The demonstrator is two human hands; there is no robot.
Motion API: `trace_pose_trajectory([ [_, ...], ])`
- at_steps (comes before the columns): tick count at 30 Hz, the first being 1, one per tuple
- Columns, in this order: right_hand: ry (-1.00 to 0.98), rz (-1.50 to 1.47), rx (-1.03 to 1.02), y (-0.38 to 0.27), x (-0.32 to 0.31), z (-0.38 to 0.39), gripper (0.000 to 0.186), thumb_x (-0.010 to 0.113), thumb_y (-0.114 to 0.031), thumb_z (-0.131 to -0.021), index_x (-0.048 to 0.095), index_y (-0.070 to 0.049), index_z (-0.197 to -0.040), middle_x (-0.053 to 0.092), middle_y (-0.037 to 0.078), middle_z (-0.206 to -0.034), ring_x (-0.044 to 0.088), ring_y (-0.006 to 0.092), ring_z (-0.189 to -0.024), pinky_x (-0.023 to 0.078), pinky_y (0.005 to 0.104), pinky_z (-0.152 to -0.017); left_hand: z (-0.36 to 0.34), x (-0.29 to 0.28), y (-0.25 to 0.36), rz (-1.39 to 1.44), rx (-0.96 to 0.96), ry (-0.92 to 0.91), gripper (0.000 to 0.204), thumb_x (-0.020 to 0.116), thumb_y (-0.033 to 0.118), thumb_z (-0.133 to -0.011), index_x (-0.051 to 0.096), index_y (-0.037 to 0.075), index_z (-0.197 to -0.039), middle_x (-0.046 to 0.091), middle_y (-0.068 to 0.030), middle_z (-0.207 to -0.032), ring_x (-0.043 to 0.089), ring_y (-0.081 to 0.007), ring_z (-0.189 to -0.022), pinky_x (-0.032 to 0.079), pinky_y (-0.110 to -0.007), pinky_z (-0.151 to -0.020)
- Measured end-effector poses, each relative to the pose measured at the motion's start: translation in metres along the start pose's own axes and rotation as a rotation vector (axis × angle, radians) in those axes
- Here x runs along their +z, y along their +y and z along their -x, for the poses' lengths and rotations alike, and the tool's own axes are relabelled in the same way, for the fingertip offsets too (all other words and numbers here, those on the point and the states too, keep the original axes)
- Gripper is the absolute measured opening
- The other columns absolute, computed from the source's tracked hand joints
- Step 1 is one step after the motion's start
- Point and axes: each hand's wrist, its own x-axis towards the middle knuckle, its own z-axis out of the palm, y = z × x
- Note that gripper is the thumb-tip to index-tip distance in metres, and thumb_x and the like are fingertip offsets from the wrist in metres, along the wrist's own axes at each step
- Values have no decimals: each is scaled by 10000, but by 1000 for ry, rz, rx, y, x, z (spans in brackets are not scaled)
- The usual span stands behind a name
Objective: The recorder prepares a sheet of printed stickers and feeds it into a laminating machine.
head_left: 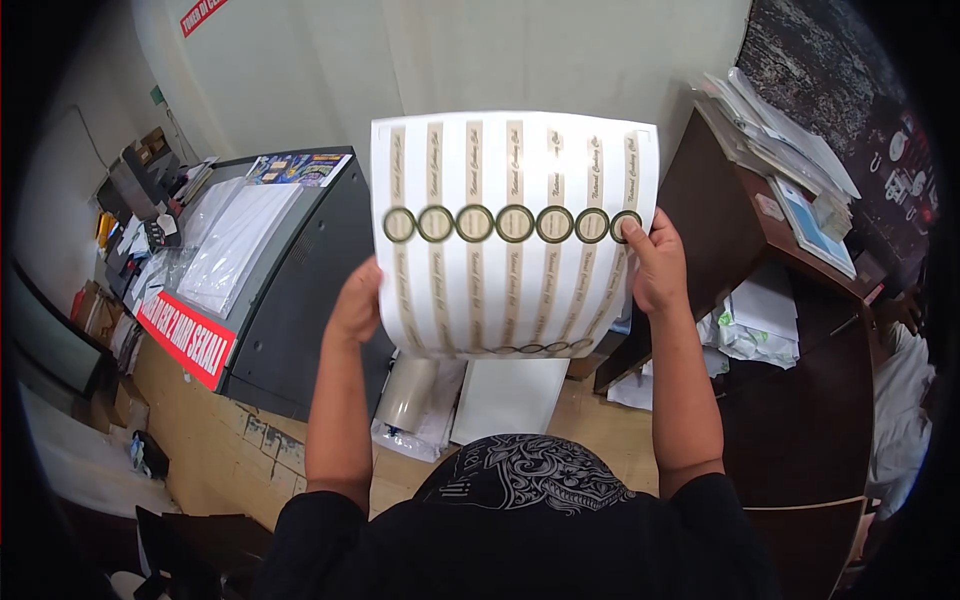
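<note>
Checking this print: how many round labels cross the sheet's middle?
7 round labels, side by side in one row; the right hand partly covers the rightmost. More circles below may be partly hidden.

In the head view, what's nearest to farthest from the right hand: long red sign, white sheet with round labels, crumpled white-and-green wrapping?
1. White sheet: held in the right hand.
2. Crumpled wrapping: to the hand's right, lower.
3. Red sign: far over on the left.

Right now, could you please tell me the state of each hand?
Left hand: closed, holding the printed sheet at its left edge.
Right hand: closed, holding the same sheet at its right edge.
</note>
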Motion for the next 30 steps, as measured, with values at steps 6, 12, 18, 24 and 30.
trace_pose_trajectory([
  [6, 26, 15, 88, 3, -14, -9, 236, 682, -113, -956, 603, -2, -1148, 707, 88, -1057, 661, 139, -939, 532, 321, -877, 0, 20, -16, 98, 187, -75, 536, 641, 198, -972, 454, -23, -1424, 638, -109, -1285, 618, -173, -1174, 495, -334, -1003],
  [12, 43, 16, 84, 3, -19, 0, 250, 678, -105, -954, 597, -6, -1169, 702, 84, -1073, 665, 146, -956, 529, 325, -888, 3, 60, 0, -1, 279, 75, 463, 571, 44, -966, 460, -13, -1412, 634, -117, -1286, 615, -155, -1147, 484, -316, -994],
  [18, -60, 8, 57, -3, -36, 12, 318, 679, -84, -935, 557, -19, -1221, 685, 83, -1110, 654, 144, -996, 512, 316, -913, 3, 67, 3, -59, 328, 129, 423, 555, 43, -977, 471, -9, -1388, 642, -111, -1258, 624, -149, -1122, 487, -314, -985],
  [24, -100, 174, 136, 37, -50, 31, 500, 653, -7, -903, 459, -20, -1363, 638, 114, -1253, 615, 168, -1145, 483, 336, -998, -7, 64, -5, -61, 340, 175, 412, 544, 30, -982, 467, -3, -1385, 629, -102, -1275, 605, -142, -1148, 474, -314, -1003],
  [30, -36, 185, 163, 53, -55, 40, 642, 620, 39, -899, 351, -9, -1481, 604, 150, -1332, 613, 183, -1182, 483, 335, -1018, -18, 56, -22, -62, 302, 154, 511, 560, 27, -967, 402, -7, -1452, 618, -126, -1303, 617, -173, -1165, 488, -334, -1013],
])
